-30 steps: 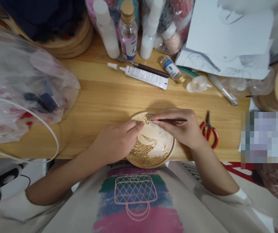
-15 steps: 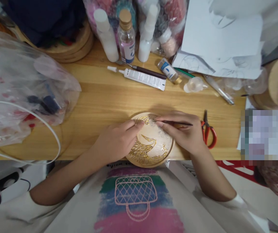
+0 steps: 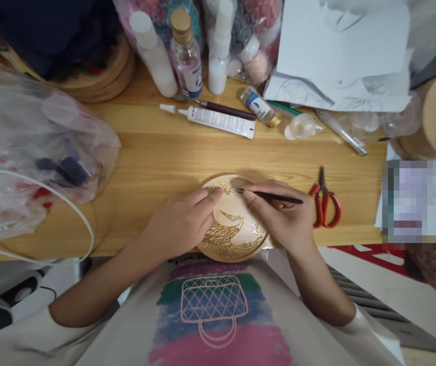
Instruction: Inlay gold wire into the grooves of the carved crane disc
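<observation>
A round wooden disc (image 3: 237, 231) sits at the table's front edge, jutting slightly over it. It bears a raised gold crane and gold curls, with fine grey lines drawn near its top. My left hand (image 3: 183, 221) holds its left side, fingers stretched over the face and the index fingertip by the upper gold curls; its thumb is hidden. In my right hand (image 3: 284, 213) is a slim dark-handled tool (image 3: 279, 197), pinched close to its thin tip. That tip meets or hovers just over the grey lines; I cannot tell which.
Red-handled pliers (image 3: 324, 203) lie right of my right hand. Behind are a white tube (image 3: 218, 122), a dark-handled tool (image 3: 229, 110), a small bottle (image 3: 259, 107) and upright bottles (image 3: 187, 61). A plastic bag (image 3: 42, 152) and white cable (image 3: 76, 208) occupy the left; papers (image 3: 340, 56) lie back right.
The view has shifted slightly. My right hand has moved a little left over the disc, taking the tool tip with it. The left hand stays in place on the disc.
</observation>
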The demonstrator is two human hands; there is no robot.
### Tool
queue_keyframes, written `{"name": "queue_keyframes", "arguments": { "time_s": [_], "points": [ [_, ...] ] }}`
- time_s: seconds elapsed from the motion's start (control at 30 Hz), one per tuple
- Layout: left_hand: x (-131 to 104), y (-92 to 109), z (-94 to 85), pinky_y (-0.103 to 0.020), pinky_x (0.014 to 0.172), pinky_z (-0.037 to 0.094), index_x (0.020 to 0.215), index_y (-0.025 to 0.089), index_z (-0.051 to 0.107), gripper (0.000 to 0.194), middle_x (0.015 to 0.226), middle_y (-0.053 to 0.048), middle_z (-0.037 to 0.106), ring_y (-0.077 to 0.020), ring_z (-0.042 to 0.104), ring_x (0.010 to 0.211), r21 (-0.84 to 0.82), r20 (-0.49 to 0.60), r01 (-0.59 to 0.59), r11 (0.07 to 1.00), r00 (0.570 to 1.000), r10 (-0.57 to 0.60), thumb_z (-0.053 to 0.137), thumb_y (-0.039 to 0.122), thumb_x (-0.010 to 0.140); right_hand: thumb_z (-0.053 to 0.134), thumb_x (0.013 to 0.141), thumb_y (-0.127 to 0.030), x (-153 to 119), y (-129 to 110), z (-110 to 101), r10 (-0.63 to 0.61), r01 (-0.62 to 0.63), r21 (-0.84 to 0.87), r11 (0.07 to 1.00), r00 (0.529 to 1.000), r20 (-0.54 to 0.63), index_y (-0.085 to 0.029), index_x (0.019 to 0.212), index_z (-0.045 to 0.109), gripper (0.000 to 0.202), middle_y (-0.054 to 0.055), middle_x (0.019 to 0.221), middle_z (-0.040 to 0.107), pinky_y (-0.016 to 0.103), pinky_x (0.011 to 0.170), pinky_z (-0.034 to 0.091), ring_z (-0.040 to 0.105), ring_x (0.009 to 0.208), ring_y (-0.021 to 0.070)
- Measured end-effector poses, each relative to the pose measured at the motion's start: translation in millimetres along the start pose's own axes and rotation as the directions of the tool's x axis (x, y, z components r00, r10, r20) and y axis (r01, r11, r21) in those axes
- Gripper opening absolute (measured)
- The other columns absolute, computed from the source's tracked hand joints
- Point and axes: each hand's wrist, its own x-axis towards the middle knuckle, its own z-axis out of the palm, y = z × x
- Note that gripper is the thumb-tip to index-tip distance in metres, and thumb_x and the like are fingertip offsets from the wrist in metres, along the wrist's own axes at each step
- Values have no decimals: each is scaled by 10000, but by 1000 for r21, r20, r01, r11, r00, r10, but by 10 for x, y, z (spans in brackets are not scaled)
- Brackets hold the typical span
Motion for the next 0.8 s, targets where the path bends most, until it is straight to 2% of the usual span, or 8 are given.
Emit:
{"name": "queue_keyframes", "arguments": {
  "time_s": [0.37,0.6,0.8],
  "points": [
    [0,13,17,-319,663,597,1286,107,627,420,1111,-124,744,-214,735,819,19,-46,-19,1000,999,20,363,140,961,752,820,-190,-51,45,106,1,0,15,1000,999,-35,-258,884,791,101,-1,875,799,266,699,588,736,799,146],
    [-6,9,8,-311,659,579,1340,129,593,433,1102,-123,729,-205,718,808,1,13,13,1000,1000,-13,386,151,960,740,835,-237,-67,31,163,6,-8,-30,1000,998,-62,-257,874,792,68,11,871,799,285,706,597,742,797,163],
    [-6,10,16,-307,659,569,1311,118,607,425,1105,-125,729,-202,712,802,-17,-25,6,1000,1000,-7,391,138,946,742,833,-243,-80,27,176,22,-25,-32,999,998,-67,-260,876,791,67,13,886,799,299,725,608,746,823,172]
  ]
}}
